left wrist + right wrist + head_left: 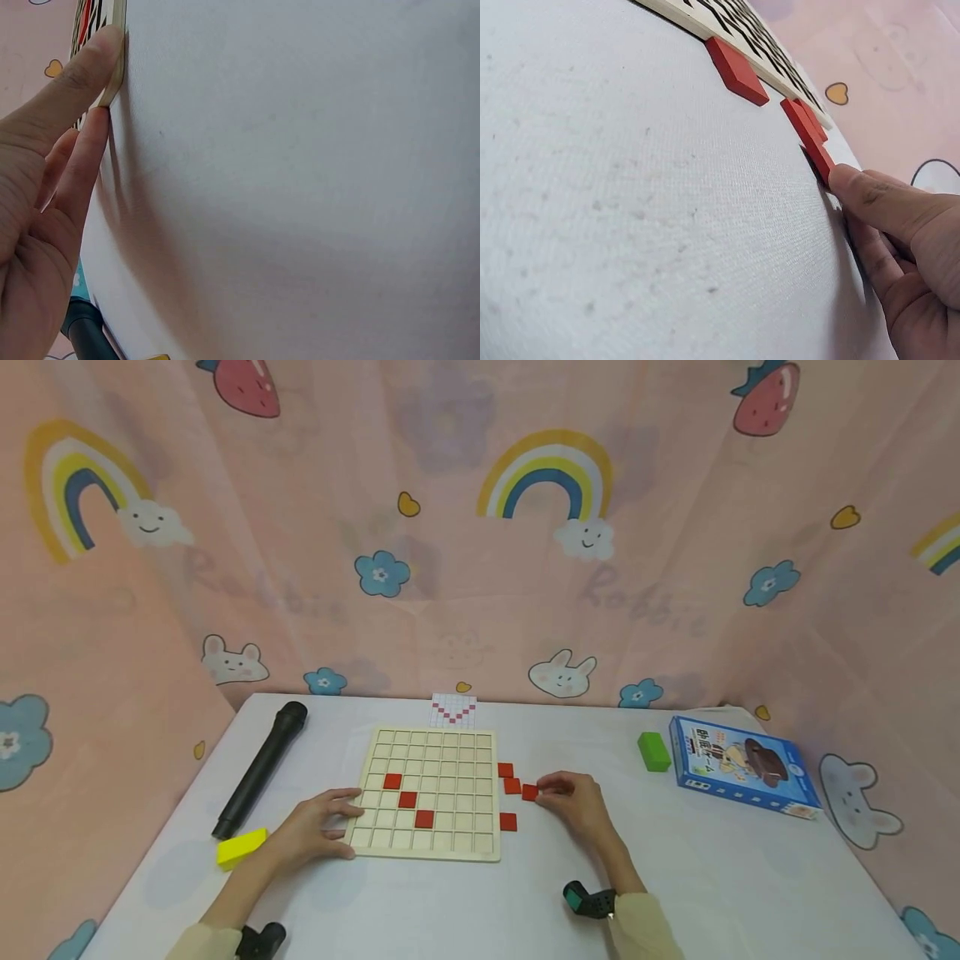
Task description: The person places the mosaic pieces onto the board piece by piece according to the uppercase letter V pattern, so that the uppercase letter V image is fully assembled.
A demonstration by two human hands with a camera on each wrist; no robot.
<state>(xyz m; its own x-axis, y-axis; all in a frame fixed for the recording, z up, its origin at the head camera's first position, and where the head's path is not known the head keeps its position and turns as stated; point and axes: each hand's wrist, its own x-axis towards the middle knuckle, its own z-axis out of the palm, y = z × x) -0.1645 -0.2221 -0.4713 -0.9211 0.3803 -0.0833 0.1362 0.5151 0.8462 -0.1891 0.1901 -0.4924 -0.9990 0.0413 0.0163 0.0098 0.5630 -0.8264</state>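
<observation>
A cream grid board (457, 835) lies on the table with three red square tiles (407, 800) set in a diagonal. My left hand (311, 828) holds the board at its near left corner, thumb at the corner and fingers along the left edge; the left wrist view shows the thumb (94, 64) against the board's rim. To the right of the board, my right hand (576, 806) pinches a red tile (529, 792) between thumb and fingers, low over the table. Several other red tiles sit by the board's right edge, one (736, 71) nearer in the right wrist view.
Behind the board is a small card (453, 711) with a V of red squares on a grid. A black microphone-like stick (258, 768) and a yellow block (242, 848) lie at left. Toward the right stand a green block (654, 752) and a blue box (742, 767). A patterned curtain hangs behind.
</observation>
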